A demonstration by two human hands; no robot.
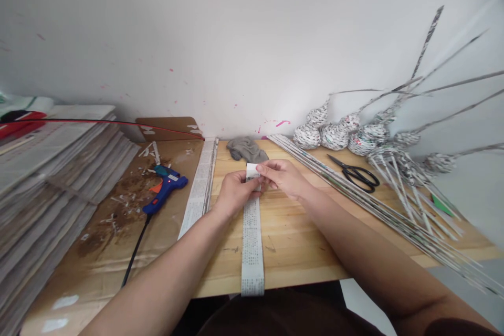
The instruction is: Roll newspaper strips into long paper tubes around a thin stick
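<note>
A long strip of printed newspaper (pixel 252 244) runs up the middle of the wooden table (pixel 299 252), its near end bending over the front edge. At its far end, both hands pinch the paper, where a pale folded part shows. My left hand (pixel 237 189) is closed on it from the left, thumb on top. From the right, my right hand (pixel 281 176) grips the top corner between thumb and fingers. Some fingertips are hidden behind the paper. Just beyond the hands lies a crumpled grey cloth (pixel 247 149).
Left are a stack of newspaper strips (pixel 199 184), a blue glue gun (pixel 163 192) on stained cardboard (pixel 102 257), and piled newspapers (pixel 59 184). Right are thin paper rods (pixel 354 197), black scissors (pixel 356 174) and several woven paper gourd shapes (pixel 307 136) with long stems against the wall.
</note>
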